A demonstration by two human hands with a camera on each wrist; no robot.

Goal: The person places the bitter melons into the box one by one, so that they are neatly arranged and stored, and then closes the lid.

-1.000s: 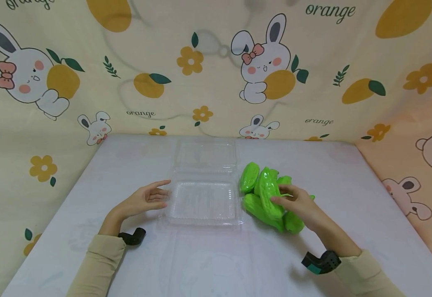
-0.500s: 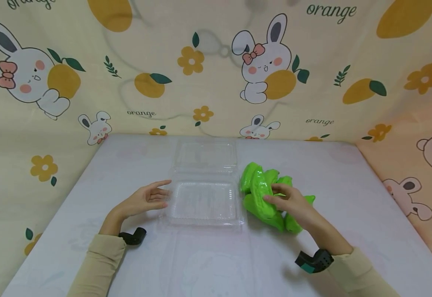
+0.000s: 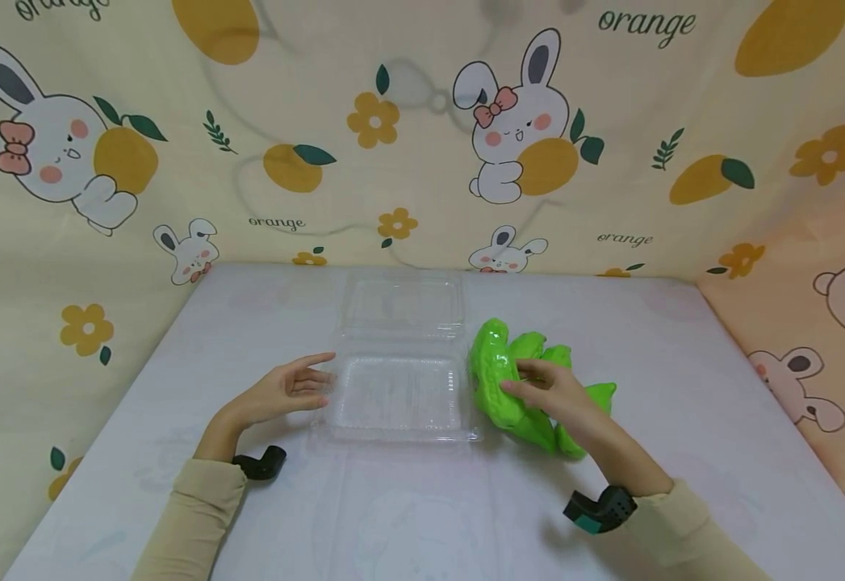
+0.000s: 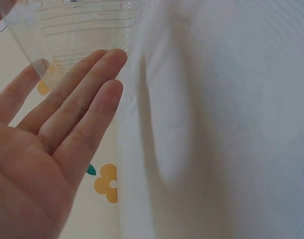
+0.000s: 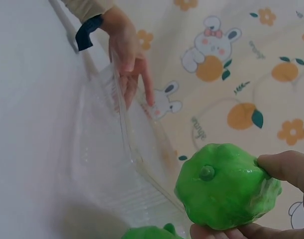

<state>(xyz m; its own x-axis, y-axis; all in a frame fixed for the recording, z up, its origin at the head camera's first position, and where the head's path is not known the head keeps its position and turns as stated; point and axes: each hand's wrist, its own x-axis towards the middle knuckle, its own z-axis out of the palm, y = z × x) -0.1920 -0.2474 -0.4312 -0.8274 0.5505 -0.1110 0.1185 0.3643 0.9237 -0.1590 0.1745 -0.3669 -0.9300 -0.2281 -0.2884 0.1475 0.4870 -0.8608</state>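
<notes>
A glossy, ridged bright green bitter melon [image 3: 493, 375] is pinched between the thumb and fingers of my right hand [image 3: 556, 395], just right of a clear plastic box. In the right wrist view, the held bitter melon [image 5: 224, 186] shows its rounded end with a small stub. Other bitter melons [image 3: 529, 345] lie below and behind it, partly hidden. My left hand [image 3: 287, 391] is at the left edge of the clear box [image 3: 400, 434], its fingers extended and gripping nothing. In the left wrist view, the fingertips [image 4: 114, 59] are close to the see-through wall; contact is hard to tell.
The box's hinged lid [image 3: 402, 305] lies folded back behind its base. A white cloth covers the table [image 3: 407, 508]. A printed curtain [image 3: 393, 121] with rabbits and oranges stands at the back and sides.
My right hand has moved left with the bitter melon, from over the middle of the pile toward the box. The left hand has stayed in place.
</notes>
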